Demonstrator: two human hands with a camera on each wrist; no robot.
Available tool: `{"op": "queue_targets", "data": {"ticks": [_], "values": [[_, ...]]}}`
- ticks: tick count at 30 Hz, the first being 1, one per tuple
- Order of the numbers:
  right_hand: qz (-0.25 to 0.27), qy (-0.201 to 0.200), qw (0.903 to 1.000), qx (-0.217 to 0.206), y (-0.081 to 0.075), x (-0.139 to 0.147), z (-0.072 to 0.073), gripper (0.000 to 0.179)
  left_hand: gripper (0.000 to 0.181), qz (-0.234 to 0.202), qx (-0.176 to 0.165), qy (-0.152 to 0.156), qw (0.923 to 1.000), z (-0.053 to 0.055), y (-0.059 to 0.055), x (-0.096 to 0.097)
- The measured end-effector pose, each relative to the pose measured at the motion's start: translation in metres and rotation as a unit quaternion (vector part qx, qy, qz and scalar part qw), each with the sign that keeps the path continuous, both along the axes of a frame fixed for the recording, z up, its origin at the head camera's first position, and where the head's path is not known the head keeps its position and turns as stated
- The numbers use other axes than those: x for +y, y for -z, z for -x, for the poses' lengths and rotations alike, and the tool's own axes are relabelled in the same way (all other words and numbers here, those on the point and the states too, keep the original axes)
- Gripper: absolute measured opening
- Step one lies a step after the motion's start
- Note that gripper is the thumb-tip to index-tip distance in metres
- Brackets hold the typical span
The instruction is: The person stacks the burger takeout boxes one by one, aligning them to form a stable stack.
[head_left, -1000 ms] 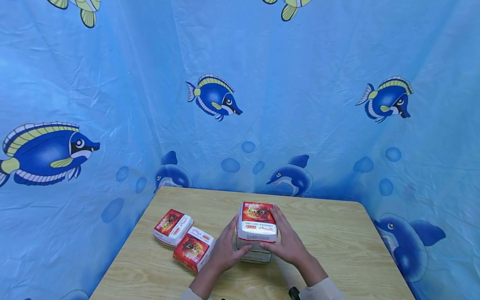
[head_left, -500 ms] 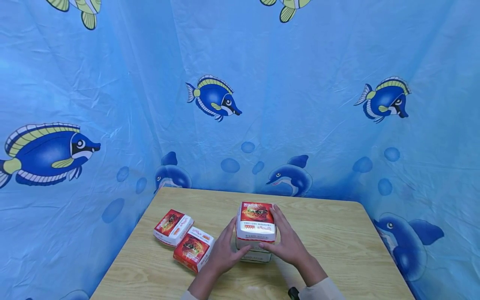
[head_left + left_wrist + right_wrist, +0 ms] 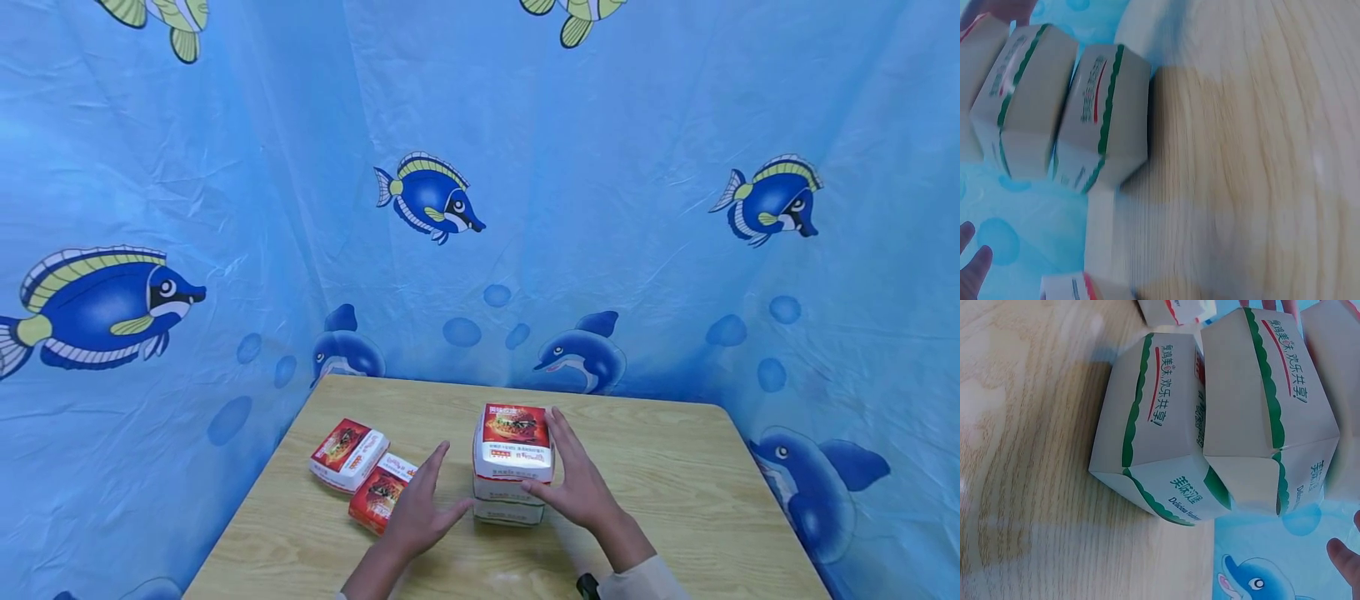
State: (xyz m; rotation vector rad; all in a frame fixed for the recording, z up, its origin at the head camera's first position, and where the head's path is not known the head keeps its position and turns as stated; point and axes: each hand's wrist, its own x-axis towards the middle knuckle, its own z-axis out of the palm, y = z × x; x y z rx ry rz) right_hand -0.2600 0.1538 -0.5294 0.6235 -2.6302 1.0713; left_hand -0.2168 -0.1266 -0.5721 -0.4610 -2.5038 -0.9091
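Note:
A stack of three paper burger boxes stands near the middle of the wooden table. Its top box (image 3: 514, 442) has a red lid with a burger picture; the middle box (image 3: 1266, 394) and bottom box (image 3: 1154, 419) show green scalloped trim. To the left of the stack, my left hand (image 3: 416, 512) is off the boxes, fingers straight and thumb spread toward them. My right hand (image 3: 581, 492) is at the stack's right side, its fingers extended beside the top box and its thumb near the front corner.
Two more red-and-white burger boxes lie on the table's left: a farther box (image 3: 348, 455) and a nearer box (image 3: 378, 493), partly hidden by my left hand. A blue curtain (image 3: 600, 250) with printed fish and dolphins surrounds the table (image 3: 660, 467) at the back and sides.
My left hand has let go of the stack and moved left, now overlapping the nearer loose box in the head view. The stack and my right hand have hardly moved.

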Motion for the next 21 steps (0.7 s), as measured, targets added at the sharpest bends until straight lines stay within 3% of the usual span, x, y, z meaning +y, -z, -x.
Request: {"op": "queue_targets", "data": {"ticks": [5, 11, 15, 21], "values": [[0.01, 0.008, 0.9999, 0.001, -0.001, 0.0, 0.001, 0.107, 0.094, 0.013, 0.022, -0.019, 0.9995, 0.0, -0.002, -0.017], [0.018, 0.019, 0.9997, 0.005, 0.001, -0.001, 0.001, 0.107, 0.088, 0.014, -0.004, -0.053, 0.9985, -0.003, -0.001, -0.035], [0.018, 0.018, 0.9997, 0.005, 0.002, -0.001, -0.001, 0.106, 0.089, 0.016, -0.005, -0.078, 0.9968, -0.006, 0.008, -0.05], [0.017, 0.016, 0.9997, 0.006, 0.002, -0.001, 0.0, 0.105, 0.09, 0.024, 0.041, -0.104, 0.9934, -0.013, 0.026, -0.072]]}}
